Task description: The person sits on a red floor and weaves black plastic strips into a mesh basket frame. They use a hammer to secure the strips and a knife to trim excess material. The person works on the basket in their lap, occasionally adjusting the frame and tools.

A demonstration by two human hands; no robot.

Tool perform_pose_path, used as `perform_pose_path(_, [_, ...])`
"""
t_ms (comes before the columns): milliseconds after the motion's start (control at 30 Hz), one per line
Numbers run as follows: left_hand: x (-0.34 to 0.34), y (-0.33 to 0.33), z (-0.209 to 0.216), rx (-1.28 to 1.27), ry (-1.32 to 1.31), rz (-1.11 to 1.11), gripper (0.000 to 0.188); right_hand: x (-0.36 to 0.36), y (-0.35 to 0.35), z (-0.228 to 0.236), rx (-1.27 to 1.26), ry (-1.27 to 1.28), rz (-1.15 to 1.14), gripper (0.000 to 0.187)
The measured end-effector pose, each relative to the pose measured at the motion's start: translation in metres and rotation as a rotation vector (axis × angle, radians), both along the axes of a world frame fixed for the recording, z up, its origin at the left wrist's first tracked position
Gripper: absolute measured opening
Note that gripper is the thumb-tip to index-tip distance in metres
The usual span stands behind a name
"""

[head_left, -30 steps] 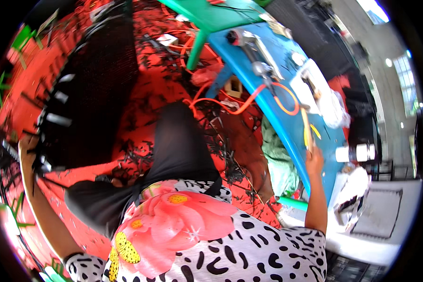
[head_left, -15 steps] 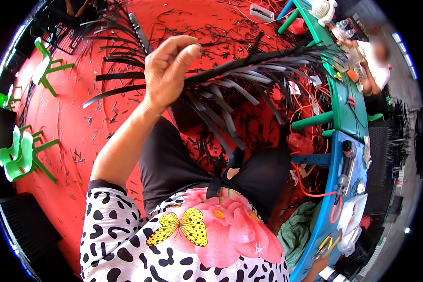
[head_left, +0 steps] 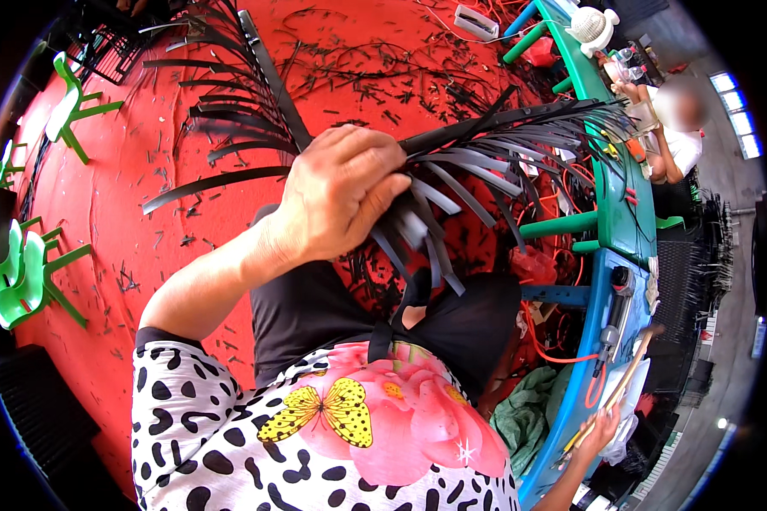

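Looks like a workshop: littered with black offcuts [head_left: 128, 281] across a red floor [head_left: 119, 196], equipped at right with a tool [head_left: 616, 308] and orange hose [head_left: 556, 356] on a blue counter [head_left: 564, 422], shared with a co-worker [head_left: 680, 153] far right.

Strips [head_left: 439, 175] spread to both sides of the left hand [head_left: 343, 194], before the lap [head_left: 315, 319]; chairs [head_left: 31, 285] stood on the floor [head_left: 102, 341] to the left. On the right, cloth [head_left: 524, 413] lay between lap and near table [head_left: 580, 375], which bore a tool [head_left: 614, 317] ahead of the right hand [head_left: 601, 430]; a co-worker [head_left: 680, 153] was behind the far table [head_left: 619, 213].

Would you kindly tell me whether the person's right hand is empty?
No, the right hand grips a long wooden-handled tool.
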State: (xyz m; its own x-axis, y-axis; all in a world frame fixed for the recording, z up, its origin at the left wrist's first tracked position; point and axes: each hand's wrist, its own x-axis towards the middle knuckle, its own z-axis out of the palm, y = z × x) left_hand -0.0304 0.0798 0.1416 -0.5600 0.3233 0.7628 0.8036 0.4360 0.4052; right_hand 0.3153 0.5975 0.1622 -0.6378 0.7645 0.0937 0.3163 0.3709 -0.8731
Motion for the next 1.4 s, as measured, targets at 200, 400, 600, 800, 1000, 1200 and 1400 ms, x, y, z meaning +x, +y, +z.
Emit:
perform_pose_path(200, [0.007, 0.003, -0.01, -0.019, 0.098, 0.01, 0.021, -0.139, -0.147, 0.041, -0.075, 0.177, 0.622, 0.044])
perform_pose_path(400, [0.014, -0.001, -0.009, -0.013, 0.046, 0.029, 0.024, -0.217, -0.218, 0.06, 0.359, -0.037, 1.147, 0.049])
perform_pose_path(600, [0.013, 0.0, -0.014, 0.014, 0.06, 0.054, 0.025, -0.229, -0.226, 0.057, 0.561, 0.099, 1.292, 0.048])
perform_pose_path(800, [0.008, 0.001, -0.014, 0.035, 0.08, 0.052, 0.025, -0.247, -0.233, 0.067, 0.71, -0.017, 1.335, 0.054])
perform_pose_path(1000, [0.008, 0.004, -0.016, 0.045, 0.095, 0.05, 0.024, -0.237, -0.236, 0.063, 0.65, -0.035, 1.283, 0.048])
perform_pose_path(1200, [0.006, 0.005, -0.018, 0.06, 0.129, 0.084, 0.021, -0.233, -0.229, 0.061, 0.538, -0.002, 1.246, 0.049])
perform_pose_path(1400, [0.012, 0.006, -0.015, 0.047, 0.124, 0.094, 0.02, -0.236, -0.234, 0.056, 0.541, -0.12, 1.259, 0.049])
